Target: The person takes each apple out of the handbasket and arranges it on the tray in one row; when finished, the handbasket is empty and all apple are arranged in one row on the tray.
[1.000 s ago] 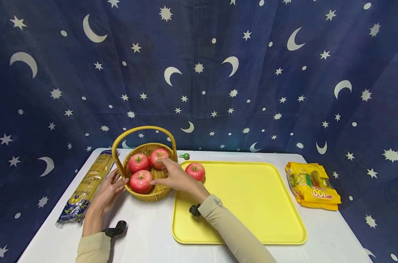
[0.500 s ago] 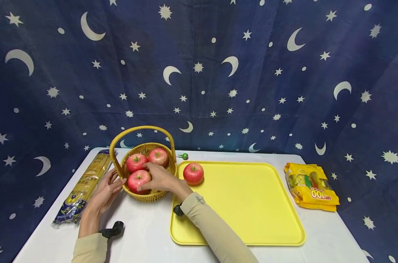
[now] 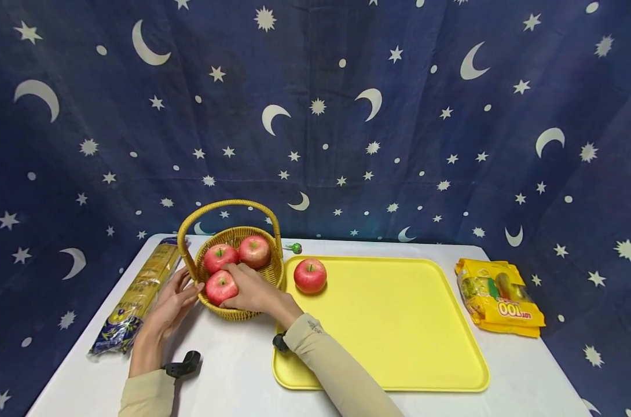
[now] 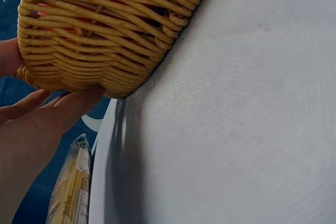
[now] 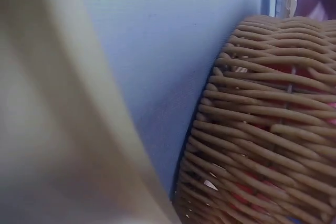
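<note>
Apple (image 3: 221, 288) pinched in my right grip (image 3: 252, 289), left grip (image 3: 165, 308) steadying the basket (image 3: 237, 314), so I'd go easy near neighbouring apples (image 3: 220, 256).

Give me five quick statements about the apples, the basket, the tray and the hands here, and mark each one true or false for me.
1. Three apples are in the wicker basket. True.
2. The right hand grips the nearest apple in the basket. True.
3. The left hand grips the top of the basket's handle. False: it holds the basket's side.
4. The yellow packet lies to the right of the tray. True.
5. The tray holds two apples. False: it holds one.
</note>
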Available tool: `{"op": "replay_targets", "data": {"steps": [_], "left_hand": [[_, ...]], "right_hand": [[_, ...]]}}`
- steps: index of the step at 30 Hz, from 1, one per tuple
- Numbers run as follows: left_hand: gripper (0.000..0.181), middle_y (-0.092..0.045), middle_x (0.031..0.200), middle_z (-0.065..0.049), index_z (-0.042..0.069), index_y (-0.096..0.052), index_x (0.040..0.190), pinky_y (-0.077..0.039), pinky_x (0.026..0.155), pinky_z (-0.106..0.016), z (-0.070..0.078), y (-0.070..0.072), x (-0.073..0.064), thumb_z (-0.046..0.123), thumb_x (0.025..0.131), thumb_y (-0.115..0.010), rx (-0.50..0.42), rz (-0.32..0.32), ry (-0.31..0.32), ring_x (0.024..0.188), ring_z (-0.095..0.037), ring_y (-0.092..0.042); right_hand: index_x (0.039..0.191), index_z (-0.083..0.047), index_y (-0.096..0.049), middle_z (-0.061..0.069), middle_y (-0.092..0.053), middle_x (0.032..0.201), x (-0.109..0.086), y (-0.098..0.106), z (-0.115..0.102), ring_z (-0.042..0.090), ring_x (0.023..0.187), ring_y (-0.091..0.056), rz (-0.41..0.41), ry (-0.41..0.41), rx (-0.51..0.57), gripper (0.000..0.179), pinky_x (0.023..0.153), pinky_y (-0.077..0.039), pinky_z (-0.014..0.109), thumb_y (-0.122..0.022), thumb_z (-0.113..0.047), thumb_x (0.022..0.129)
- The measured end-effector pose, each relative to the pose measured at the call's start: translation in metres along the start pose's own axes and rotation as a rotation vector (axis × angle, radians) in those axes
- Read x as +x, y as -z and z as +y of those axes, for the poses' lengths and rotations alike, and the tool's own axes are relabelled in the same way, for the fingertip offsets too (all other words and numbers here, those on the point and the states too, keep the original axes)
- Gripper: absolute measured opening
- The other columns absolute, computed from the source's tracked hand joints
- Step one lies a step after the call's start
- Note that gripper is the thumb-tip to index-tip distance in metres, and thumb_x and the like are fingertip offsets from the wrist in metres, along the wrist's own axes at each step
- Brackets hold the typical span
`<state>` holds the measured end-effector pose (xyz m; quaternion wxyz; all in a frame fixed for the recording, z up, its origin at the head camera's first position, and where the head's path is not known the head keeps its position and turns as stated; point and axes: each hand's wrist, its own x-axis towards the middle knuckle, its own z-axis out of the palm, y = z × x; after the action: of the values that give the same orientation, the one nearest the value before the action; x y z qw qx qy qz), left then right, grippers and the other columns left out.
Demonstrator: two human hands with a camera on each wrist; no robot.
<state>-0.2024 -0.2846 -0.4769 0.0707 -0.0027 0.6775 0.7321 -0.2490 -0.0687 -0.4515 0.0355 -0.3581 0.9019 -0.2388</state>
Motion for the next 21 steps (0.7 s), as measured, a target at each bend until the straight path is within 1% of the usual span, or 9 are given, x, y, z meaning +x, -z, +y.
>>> {"op": "replay_targets", "data": {"steps": [3, 5, 12, 18, 21], "left_hand": [[0.081, 0.001, 0.172, -0.023, 0.002, 0.002, 0.164, -0.047, 0.093, -0.007, 0.000, -0.001, 0.000, 0.009, 0.105, -0.053, 0.003, -0.001, -0.003, 0.156, -0.044, -0.007], [0.081, -0.001, 0.172, -0.023, 0.003, 0.001, 0.164, -0.046, 0.093, -0.007, -0.001, -0.001, 0.000, 0.010, 0.105, -0.054, 0.011, 0.000, -0.003, 0.156, -0.044, -0.008], [0.080, -0.002, 0.171, -0.024, 0.002, 0.000, 0.164, -0.046, 0.096, -0.008, -0.002, -0.001, -0.001, 0.010, 0.105, -0.054, 0.018, -0.002, -0.010, 0.156, -0.044, -0.009], [0.079, -0.003, 0.171, -0.023, 0.002, -0.002, 0.164, -0.047, 0.094, -0.008, -0.001, 0.000, -0.002, 0.010, 0.105, -0.055, 0.020, 0.020, 0.002, 0.155, -0.045, -0.011], [0.079, -0.002, 0.171, -0.023, 0.001, -0.002, 0.163, -0.047, 0.094, -0.009, -0.001, 0.000, -0.002, 0.010, 0.105, -0.055, 0.017, 0.015, -0.001, 0.155, -0.044, -0.011]], "right_hand": [[0.148, -0.020, -0.048, 0.003, -0.060, 0.135, -0.006, 0.002, 0.002, 0.015, 0.122, -0.058, 0.060, -0.009, 0.021, 0.075, 0.104, -0.050, 0.027, -0.083, -0.037, 0.085], [0.148, -0.021, -0.048, 0.003, -0.059, 0.137, -0.010, 0.004, 0.004, 0.016, 0.123, -0.058, 0.094, -0.024, 0.054, 0.076, 0.104, -0.051, 0.030, -0.084, -0.039, 0.083], [0.150, -0.022, -0.047, 0.002, -0.055, 0.146, -0.029, 0.013, 0.009, 0.019, 0.128, -0.057, 0.165, -0.073, 0.174, 0.078, 0.109, -0.050, 0.036, -0.084, -0.038, 0.083], [0.152, -0.018, -0.046, 0.004, -0.053, 0.148, -0.047, 0.021, 0.009, 0.020, 0.129, -0.057, 0.218, -0.039, 0.240, 0.080, 0.110, -0.050, 0.036, -0.084, -0.036, 0.084], [0.153, -0.018, -0.046, 0.004, -0.054, 0.144, -0.057, 0.023, 0.009, 0.018, 0.126, -0.057, 0.238, -0.033, 0.265, 0.082, 0.108, -0.051, 0.034, -0.085, -0.035, 0.084]]}}
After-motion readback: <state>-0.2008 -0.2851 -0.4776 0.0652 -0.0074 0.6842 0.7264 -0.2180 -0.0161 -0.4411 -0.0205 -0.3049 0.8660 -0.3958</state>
